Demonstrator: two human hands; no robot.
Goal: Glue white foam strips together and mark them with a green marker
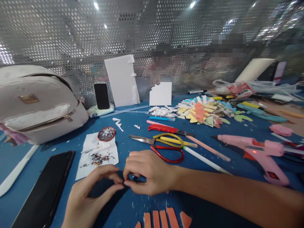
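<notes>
My left hand (95, 193) and my right hand (148, 172) meet low over the blue table, fingertips nearly touching. Thumb and fingers of each are pinched together; whatever lies between them is too small or hidden to make out. Just beyond the left hand is a white paper sheet (82, 158) with a pile of mixed glitter-like bits (99, 158) and a round red-rimmed lid (106, 134) full of similar bits. Scissors (144, 139) with red and yellow handles rest beyond the right hand. Several orange strips (163, 219) lie at the near edge, below the right hand.
A pink glue gun (258, 148) with a lit light lies at right. Left are a dark phone (45, 190) and a white backpack (40, 104). Behind are a heap of coloured foam-like pieces (204, 109), a red-handled cutter (162, 128), glue sticks (206, 161) and white boards (122, 80).
</notes>
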